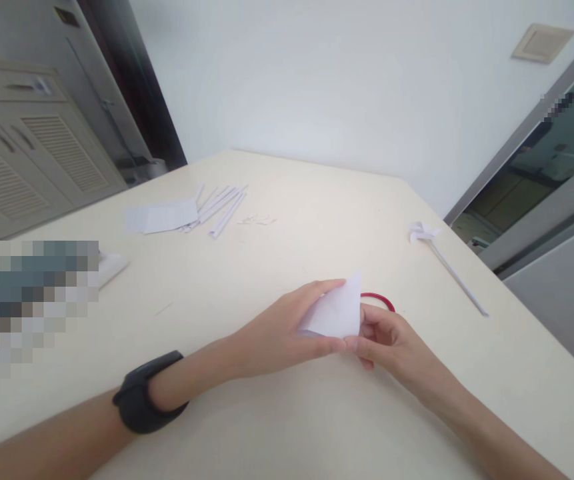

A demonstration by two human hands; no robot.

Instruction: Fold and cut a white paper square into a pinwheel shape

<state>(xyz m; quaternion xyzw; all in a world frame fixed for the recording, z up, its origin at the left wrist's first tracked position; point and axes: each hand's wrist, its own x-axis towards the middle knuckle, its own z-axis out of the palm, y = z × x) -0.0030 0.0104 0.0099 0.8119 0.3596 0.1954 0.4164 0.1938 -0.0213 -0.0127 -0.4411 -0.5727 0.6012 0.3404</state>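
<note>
Between my hands is a small piece of white paper (337,310), tilted up from the table with a pointed top corner. My left hand (287,327) grips it from the left, fingers along the upper edge and thumb along the lower one. At the paper's lower right corner, my right hand (387,333) pinches it between thumb and fingers, close to the left thumb tip. Behind the right fingers a red loop (379,300) lies on the table, partly hidden by the paper and hand.
White paper sheets (167,215) and several rolled paper sticks (227,207) lie at the back left, beside small paper scraps (257,219). A paper pinwheel (424,232) on a stick rests at the right. A blurred-out object (27,293) occupies the left edge.
</note>
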